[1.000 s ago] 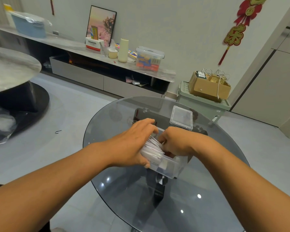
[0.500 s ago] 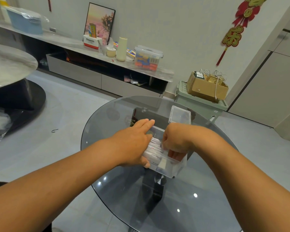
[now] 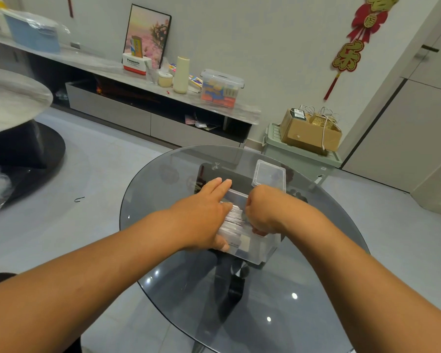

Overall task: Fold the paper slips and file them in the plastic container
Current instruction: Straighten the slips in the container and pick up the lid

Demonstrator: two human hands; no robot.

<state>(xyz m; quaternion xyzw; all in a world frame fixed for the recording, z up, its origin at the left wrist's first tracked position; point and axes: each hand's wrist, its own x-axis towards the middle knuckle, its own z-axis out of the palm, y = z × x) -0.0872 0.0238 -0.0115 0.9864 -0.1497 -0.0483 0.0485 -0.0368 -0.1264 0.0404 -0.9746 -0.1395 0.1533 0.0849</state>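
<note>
A clear plastic container [image 3: 259,252] stands at the middle of the round glass table [image 3: 303,289]. Inside it stands a row of white folded paper slips [image 3: 233,220]. My left hand [image 3: 204,217] lies flat against the container's left side, fingers stretched along the rim, thumb at the near corner. My right hand [image 3: 264,211] is curled over the container's right half, its fingers down inside against the slips. Whether those fingers pinch a slip is hidden.
The container's clear lid [image 3: 269,175] lies on the table just behind it. Past the table stand a green bin [image 3: 303,159] with a cardboard box [image 3: 309,133] on top and a long low shelf [image 3: 163,98] along the wall. A second round table [image 3: 13,98] is at left.
My left fingers have stretched out flat along the container's rim. My right hand has dipped deeper into the container. The view has shifted slightly.
</note>
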